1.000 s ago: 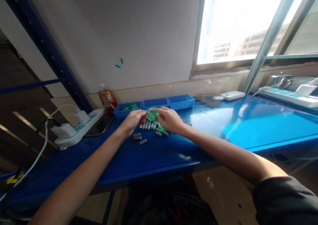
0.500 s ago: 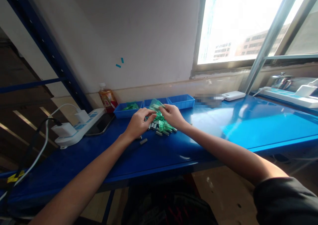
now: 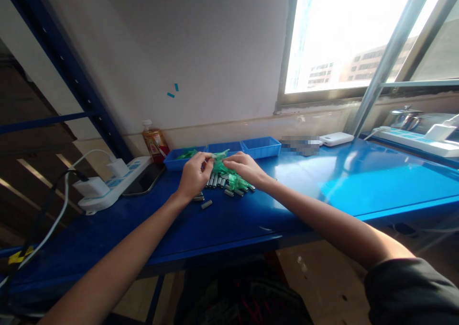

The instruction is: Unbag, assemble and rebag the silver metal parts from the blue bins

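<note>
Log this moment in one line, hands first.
Left hand: pinching green film; right hand: beside film, contact unclear; table: cylinders, loose film; behind: blue bins

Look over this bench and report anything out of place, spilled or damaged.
No spilled liquid or damage stands out. One silver cylinder lies at a slant, apart from the main cluster of cylinders and nearest the front edge of the blue table, so it looks stray. A pixelated patch hides part of the view.
</note>
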`<state>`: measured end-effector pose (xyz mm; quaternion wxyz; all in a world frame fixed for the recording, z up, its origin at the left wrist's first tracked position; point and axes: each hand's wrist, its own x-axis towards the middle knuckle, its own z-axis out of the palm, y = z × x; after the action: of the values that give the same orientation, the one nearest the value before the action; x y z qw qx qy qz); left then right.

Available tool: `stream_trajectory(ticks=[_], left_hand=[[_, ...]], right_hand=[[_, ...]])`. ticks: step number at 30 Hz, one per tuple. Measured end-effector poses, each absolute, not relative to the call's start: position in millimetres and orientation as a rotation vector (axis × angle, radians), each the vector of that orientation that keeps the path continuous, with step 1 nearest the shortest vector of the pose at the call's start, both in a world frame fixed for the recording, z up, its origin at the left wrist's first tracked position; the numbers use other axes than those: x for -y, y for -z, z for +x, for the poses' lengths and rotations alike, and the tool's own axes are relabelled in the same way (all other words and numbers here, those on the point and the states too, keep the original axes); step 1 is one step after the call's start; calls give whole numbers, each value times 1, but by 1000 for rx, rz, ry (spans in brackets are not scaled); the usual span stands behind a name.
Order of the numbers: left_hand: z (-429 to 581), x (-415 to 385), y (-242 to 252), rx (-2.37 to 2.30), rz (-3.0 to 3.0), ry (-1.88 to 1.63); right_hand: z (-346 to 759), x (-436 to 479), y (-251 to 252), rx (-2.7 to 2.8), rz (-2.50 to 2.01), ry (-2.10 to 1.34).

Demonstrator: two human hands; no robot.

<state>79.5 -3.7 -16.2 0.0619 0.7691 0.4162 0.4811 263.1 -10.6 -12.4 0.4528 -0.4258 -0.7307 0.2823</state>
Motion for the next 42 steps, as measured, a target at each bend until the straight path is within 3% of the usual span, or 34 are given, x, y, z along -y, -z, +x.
stream_trajectory(ticks=[3, 5, 7, 12, 18, 24, 28, 30, 32, 37, 42], left_hand=[[81, 8, 17, -1153, 2713, -1359], [82, 9, 17, -1092, 2804, -1307], [83, 9, 17, -1081, 2753, -1263], [81, 0, 16, -1174, 1965, -1157], [73, -7, 11, -1136, 1398, -1117], [76, 3, 11, -1302, 2032, -1428], [78, 10, 11, -1169, 2666, -1369], [80, 12, 11, -1075, 2777, -1312], [83, 13, 11, -1048, 2744, -1273], [84, 9, 9, -1160, 2019, -1202], [77, -1, 6, -1124, 1392, -1107]], right_hand=[[262, 10, 9, 1547, -1086, -1014], [262, 8, 10, 1472, -1114, -1049], [262, 6, 13, 1536, -1143, -913], [265, 8, 20, 1973, -1037, -97], [263, 9, 29, 2119, -1030, 37], [262, 4, 24, 1889, -1034, -372], [261, 6, 15, 1614, -993, -976], [261, 6, 13, 1536, -988, -1056], [261, 7, 14, 1571, -1050, -900], [263, 9, 22, 1907, -1008, -52], [263, 7, 30, 2073, -892, 144]])
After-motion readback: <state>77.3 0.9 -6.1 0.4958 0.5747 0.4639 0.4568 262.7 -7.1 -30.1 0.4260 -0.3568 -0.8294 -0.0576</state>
